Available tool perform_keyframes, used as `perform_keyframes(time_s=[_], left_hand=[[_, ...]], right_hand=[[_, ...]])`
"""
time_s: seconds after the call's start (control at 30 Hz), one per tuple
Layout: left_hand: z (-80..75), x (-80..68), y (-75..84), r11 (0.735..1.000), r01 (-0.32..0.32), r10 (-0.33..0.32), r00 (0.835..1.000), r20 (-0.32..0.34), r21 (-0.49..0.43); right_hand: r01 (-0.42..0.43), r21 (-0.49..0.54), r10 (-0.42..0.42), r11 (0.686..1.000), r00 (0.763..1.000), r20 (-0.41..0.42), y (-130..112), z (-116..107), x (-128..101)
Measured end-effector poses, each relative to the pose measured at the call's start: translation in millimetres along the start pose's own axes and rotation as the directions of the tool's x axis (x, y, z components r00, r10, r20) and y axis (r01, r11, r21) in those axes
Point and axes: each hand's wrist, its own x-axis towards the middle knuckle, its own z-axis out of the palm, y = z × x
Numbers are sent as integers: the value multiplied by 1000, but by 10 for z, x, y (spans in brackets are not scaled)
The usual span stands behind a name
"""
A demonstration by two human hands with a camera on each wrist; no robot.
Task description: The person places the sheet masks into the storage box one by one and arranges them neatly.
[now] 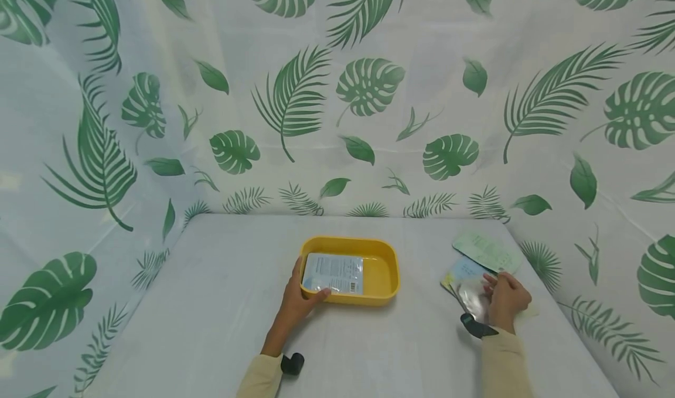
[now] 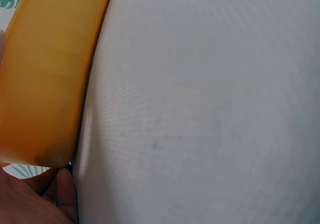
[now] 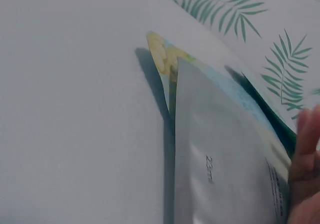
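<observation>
A yellow tray (image 1: 387, 272) sits mid-table with a white-and-blue sachet (image 1: 333, 273) lying flat inside it. My left hand (image 1: 298, 300) grips the tray's near-left corner, thumb on the rim by the sachet. The left wrist view shows the tray's yellow outer wall (image 2: 45, 83) and a bit of my hand below it. At the right, my right hand (image 1: 505, 297) pinches a silver sachet (image 1: 471, 299) lifted off a small pile. In the right wrist view the silver sachet (image 3: 220, 169) is tilted up over a blue-yellow sachet (image 3: 165, 58), with my fingers (image 3: 305, 149) at its edge.
A pale green sachet (image 1: 485, 251) and a light blue one (image 1: 464, 269) lie fanned on the white tablecloth (image 1: 221, 292) at the far right. Leaf-print fabric walls (image 1: 337, 93) enclose the table at the back and both sides.
</observation>
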Motion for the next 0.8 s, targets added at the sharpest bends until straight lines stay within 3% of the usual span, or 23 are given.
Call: perform_keyframes(time_s=[0.17,0.33,0.47,0.7,0.8], left_hand=[[25,-18,-9,1000,0,0,1000,9,-9],[32,-34,-11,1000,3,-2,1000,8,-19],[36,-29,-8,1000,7,-7,1000,9,-21],[18,-15,-1,1000,7,-6,1000,6,-16],[6,-2,8,1000,-12,12,1000,8,-24]], right_hand=[[-3,146,36,989,973,-226,-1,-21,-19],[-15,215,82,976,948,-307,-29,-28,-31],[-54,134,93,990,948,-304,-54,-32,-71],[-188,42,192,981,969,-154,-163,-144,-118],[-202,46,207,978,969,-135,-190,-154,-82]])
